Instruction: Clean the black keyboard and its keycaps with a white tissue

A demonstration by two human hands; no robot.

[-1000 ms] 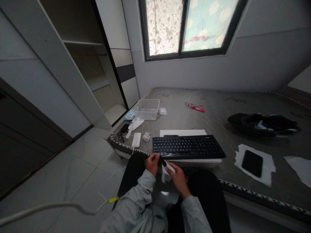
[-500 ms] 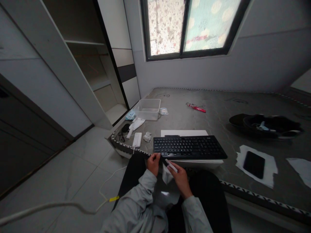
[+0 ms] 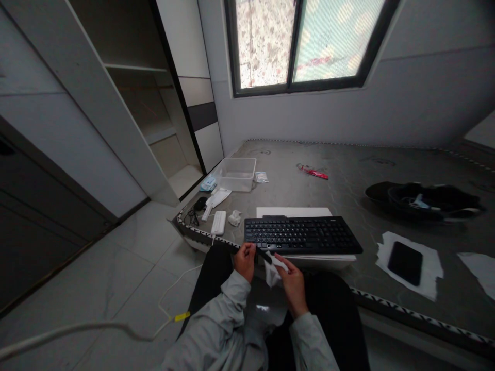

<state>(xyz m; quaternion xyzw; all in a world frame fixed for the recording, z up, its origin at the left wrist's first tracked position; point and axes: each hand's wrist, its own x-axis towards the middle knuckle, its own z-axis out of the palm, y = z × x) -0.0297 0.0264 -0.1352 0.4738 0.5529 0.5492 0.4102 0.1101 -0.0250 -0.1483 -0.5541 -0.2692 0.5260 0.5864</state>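
Observation:
My left hand (image 3: 245, 262) is closed on one end of a thin black strip (image 3: 264, 255) at the keyboard's front left corner. To its right, my right hand (image 3: 292, 281) pinches a white tissue (image 3: 273, 273), which touches the strip's other end and hangs down over my lap. Just beyond both hands lies a black keyboard (image 3: 299, 234), resting on a white box (image 3: 328, 262). A crumpled tissue (image 3: 234, 218) and a white power strip (image 3: 218, 223) sit left of the keyboard.
A clear plastic bin (image 3: 236, 175) stands at the back left, with a small packet (image 3: 261, 177) beside it. A red item (image 3: 314, 172) lies farther back. On the right are a phone (image 3: 405, 263) on white tissue and a black bag (image 3: 433, 201).
My right hand has shifted slightly right with the tissue, which now spreads more around the strip's end. My left hand stays almost where it was.

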